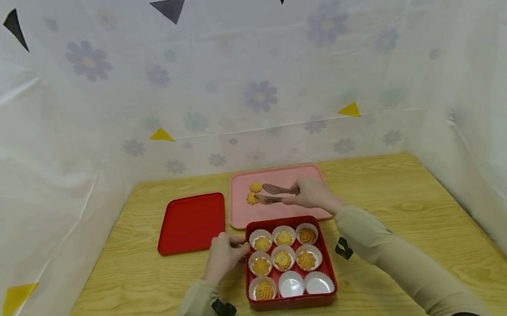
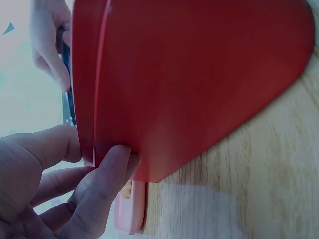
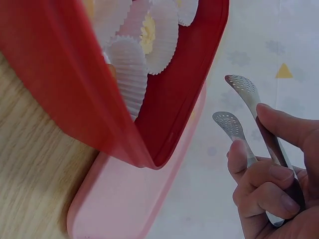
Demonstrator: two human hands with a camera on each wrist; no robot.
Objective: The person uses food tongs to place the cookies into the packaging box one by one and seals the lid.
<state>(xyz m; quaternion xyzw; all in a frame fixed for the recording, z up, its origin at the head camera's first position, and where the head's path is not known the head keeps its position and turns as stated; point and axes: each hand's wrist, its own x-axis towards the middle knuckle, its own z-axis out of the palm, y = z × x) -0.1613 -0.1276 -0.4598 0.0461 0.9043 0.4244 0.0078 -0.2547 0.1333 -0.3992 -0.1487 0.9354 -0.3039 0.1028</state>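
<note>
My right hand [image 1: 312, 196] grips metal tongs [image 3: 269, 134] with perforated ends, held spread over the pink tray [image 1: 241, 216]. Two cookies [image 1: 255, 187] lie on that tray by the tong tips, one of them right at the nearer tip. My left hand [image 1: 224, 255] pinches the rim at the left side of a red box [image 1: 293, 303], thumb and fingers on either side of its wall. Inside the box stand white paper cups in three rows. Several hold a cookie [image 1: 283, 259]; in the front row, the middle cup [image 1: 291, 284] and the right cup [image 1: 318, 282] have none.
A red square lid [image 1: 192, 222] lies flat on the wooden table [image 1: 128, 297], left of the pink tray. White flower-patterned sheeting [image 1: 244, 75] hangs behind the table and on both sides.
</note>
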